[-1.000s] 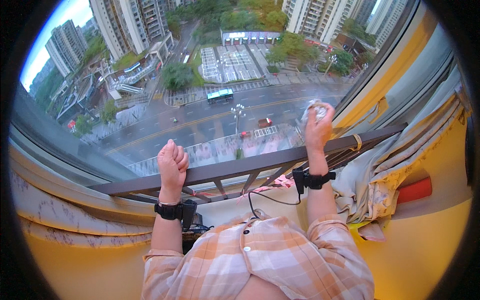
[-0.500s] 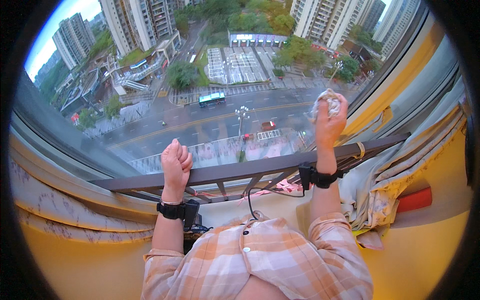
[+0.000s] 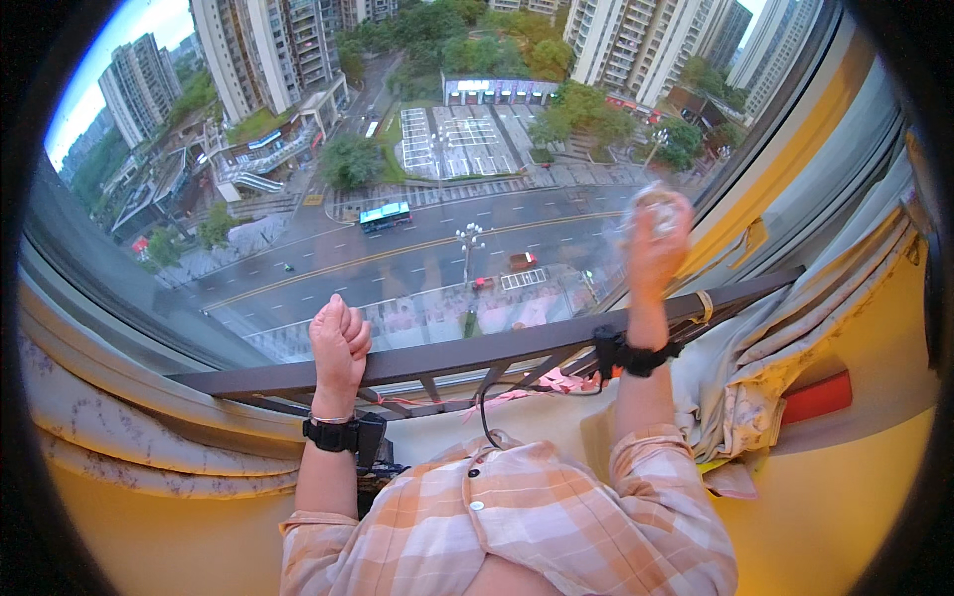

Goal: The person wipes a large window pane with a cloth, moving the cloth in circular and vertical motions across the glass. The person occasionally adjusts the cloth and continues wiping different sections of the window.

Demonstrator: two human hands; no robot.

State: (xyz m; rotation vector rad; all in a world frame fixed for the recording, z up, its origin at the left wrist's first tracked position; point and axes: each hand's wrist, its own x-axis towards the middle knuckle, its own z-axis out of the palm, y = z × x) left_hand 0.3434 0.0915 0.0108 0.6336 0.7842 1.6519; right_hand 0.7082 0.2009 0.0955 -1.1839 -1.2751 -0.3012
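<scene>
My right hand [image 3: 656,253], smeared by motion, is closed round a crumpled whitish cloth [image 3: 651,211] at the window glass [image 3: 556,283], near the right side of the frame. The fingers lie over the cloth and hide part of it. My left hand [image 3: 340,343] is held in a fist just above the dark railing [image 3: 477,348], thumb side up, with nothing showing in it. Whether that fist touches the glass, I cannot tell. Both wrists wear black straps with small dark boxes.
The railing crosses in front of me below the window. A black cable [image 3: 483,407] loops between my arms, and pink ribbon [image 3: 566,381] lies behind the bars. Bunched curtains hang at left [image 3: 129,437] and right [image 3: 785,358]. Beyond the glass, far below, runs a street with a bus.
The outside scene has shifted slightly left as my view turned. My right hand with the cloth has become blurred by motion. My left fist sits slightly lower and remains closed.
</scene>
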